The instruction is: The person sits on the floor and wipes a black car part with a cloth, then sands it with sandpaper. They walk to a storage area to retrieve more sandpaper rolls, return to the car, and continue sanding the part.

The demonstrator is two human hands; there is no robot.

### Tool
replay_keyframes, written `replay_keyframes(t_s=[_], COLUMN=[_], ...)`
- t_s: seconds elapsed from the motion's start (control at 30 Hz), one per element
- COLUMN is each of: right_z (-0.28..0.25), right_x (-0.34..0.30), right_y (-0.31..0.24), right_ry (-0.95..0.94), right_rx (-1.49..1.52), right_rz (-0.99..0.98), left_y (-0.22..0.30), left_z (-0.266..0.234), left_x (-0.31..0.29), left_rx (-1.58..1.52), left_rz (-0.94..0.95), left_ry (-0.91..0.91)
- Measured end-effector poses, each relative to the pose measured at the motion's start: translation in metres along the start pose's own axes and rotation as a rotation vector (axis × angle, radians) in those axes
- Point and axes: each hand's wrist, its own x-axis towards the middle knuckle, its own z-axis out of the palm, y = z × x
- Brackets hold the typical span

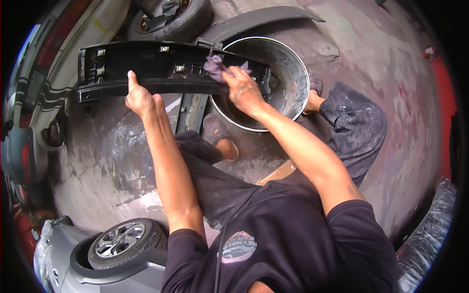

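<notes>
A long black plastic car trim panel (132, 59), with several metal clips on its inner face, lies across the view. Its right end is over a round metal basin (298, 63). My left hand (141, 100) grips the panel's lower edge, with the index finger laid along the inner face and the other fingers partly hidden. My right hand (243, 92) is closed on a crumpled purple cloth (215, 67), which touches the panel near its right end. The panel and my right hand cover part of the basin.
Behind the basin lies a curved grey trim piece (259, 18), beside a tyre (195, 19). Another dark strip (191, 112) stands by my foot. A grey car part with a wheel (124, 241) is at lower left. Red objects (442, 107) line the right edge.
</notes>
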Motion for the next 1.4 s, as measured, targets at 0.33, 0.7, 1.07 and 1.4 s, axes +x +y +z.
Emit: replay_keyframes(t_s=[0.33, 0.7, 1.07, 1.4], right_z=[-0.009, -0.043, -0.007, -0.001], right_x=[0.044, 0.009, 0.006, 0.001], right_y=[0.026, 0.11, -0.017, -0.068], right_ry=[0.257, 0.014, 0.118, 0.023], right_rx=[0.08, -0.123, 0.069, -0.046], right_rz=[0.161, 0.088, -0.102, -0.373], left_y=[0.0, -0.013, -0.027, -0.037], left_z=[-0.013, -0.024, -0.016, -0.04], left_x=[0.027, 0.035, 0.039, 0.053], left_rx=[0.072, -0.053, -0.107, -0.031], left_rz=[-0.003, -0.083, -0.084, -0.232], left_ry=[-0.048, -0.026, -0.052, 0.134])
